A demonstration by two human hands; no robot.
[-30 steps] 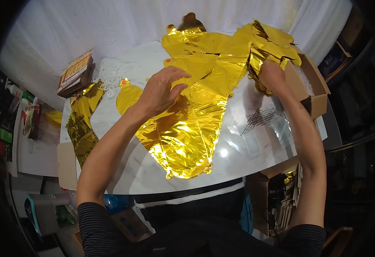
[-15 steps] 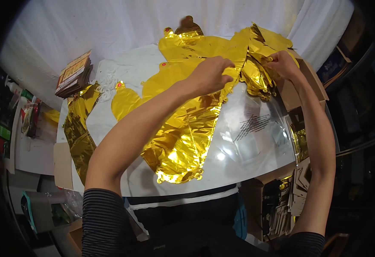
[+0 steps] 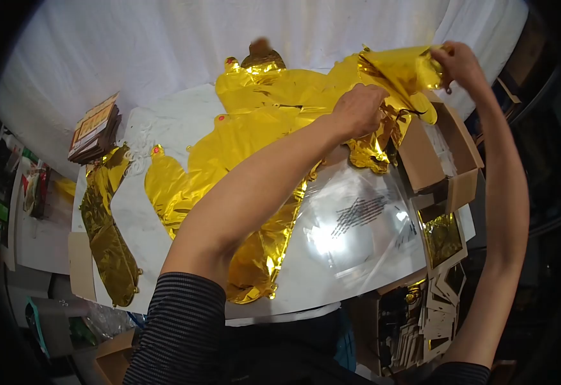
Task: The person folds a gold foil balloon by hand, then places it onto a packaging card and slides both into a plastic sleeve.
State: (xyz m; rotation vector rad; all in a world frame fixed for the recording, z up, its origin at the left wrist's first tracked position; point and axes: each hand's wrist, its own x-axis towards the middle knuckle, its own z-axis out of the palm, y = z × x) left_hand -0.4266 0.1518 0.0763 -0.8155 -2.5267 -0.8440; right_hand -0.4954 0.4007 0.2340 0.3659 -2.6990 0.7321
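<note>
Spreading across the middle of the worktop (image 3: 146, 212), the gold foil sheet (image 3: 274, 131) reached from near six o'clock up to one o'clock, where its raised flap (image 3: 399, 64) stood clear of the surface. The right hand (image 3: 461, 67) had its grip clamped on the outer end of that flap, thumb and fingers pinched over the bright foil. It had just swung up and outward, opening the folded part wider; that, I judged, made the layers easier to tell apart. The left hand (image 3: 360, 112) had moved across to the crumpled part at one o'clock, its fingers curled against the foil (whether they pinched it or merely pressed, I could not tell).

Just beyond the crumpled foil, between two and three o'clock, stood an open carton (image 3: 421, 154). A clear plastic bag (image 3: 344, 247) with dark print lay at four o'clock beside the sheet, shining under the light. Toward ten o'clock sat a tangle of white string (image 3: 141, 154) and, farther out, a stack of printed cards (image 3: 93, 131); a narrower foil piece (image 3: 108, 228) trailed down from there past nine. Below the worktop, at four o'clock, flat card pieces (image 3: 437, 314) stood bunched together, and a white curtain (image 3: 165, 45) hung behind everything at twelve.
</note>
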